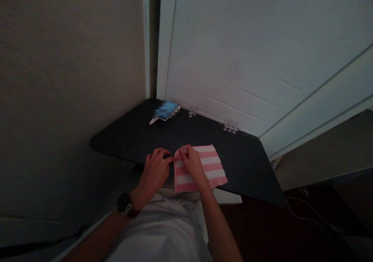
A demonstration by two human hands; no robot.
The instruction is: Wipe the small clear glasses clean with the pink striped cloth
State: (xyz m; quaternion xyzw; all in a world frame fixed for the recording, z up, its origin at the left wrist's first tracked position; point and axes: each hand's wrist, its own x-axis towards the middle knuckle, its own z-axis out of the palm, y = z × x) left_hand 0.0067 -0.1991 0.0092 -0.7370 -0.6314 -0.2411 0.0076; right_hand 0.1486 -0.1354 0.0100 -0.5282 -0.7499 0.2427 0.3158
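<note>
A pink-and-white striped cloth (214,160) lies over the near edge of the dark tabletop. My right hand (192,163) rests on it, with thumb and fingers closed on a small clear round disc (184,149) near the cloth's upper left corner. What the disc is exactly, I cannot make out. At the cloth's left edge is my left hand (157,166), its fingers bent and apart; the tip of one digit touches the cloth's edge. A dark watch (124,203) is on the left wrist.
The dark table (131,133) has rounded corners and stands against a white panel (262,32). Toward the back are a blurred blue item (167,109), a small clear cluster (192,112) and a larger cluster of clear round pieces (231,127). A white cable (309,211) runs at lower right.
</note>
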